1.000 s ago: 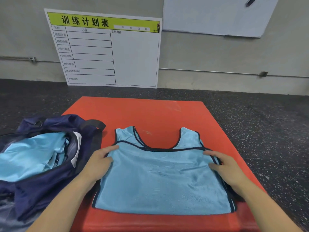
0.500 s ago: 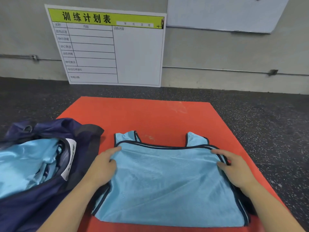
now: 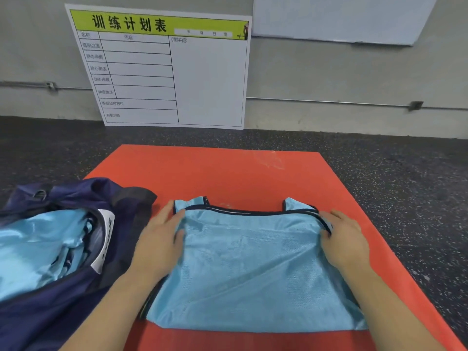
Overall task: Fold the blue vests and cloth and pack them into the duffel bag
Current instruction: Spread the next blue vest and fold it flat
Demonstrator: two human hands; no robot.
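A light blue mesh vest (image 3: 253,269) with dark trim lies on the red mat (image 3: 228,173), its lower half folded up so the hem sits just below the two shoulder straps. My left hand (image 3: 162,241) pinches the folded layer's upper left corner, thumb on top. My right hand (image 3: 345,240) pinches the upper right corner the same way. The navy duffel bag (image 3: 63,300) lies open at the left, overlapping the mat's edge, with light blue cloth (image 3: 38,249) inside it.
A white training-plan board (image 3: 164,69) with a green header leans against the grey wall beyond the mat. Dark speckled floor (image 3: 405,186) surrounds the mat. A second white board (image 3: 342,16) hangs at the upper right.
Both hands have carried the vest's folded hem further away from me, so it now covers most of the neck opening and only the strap tips show.
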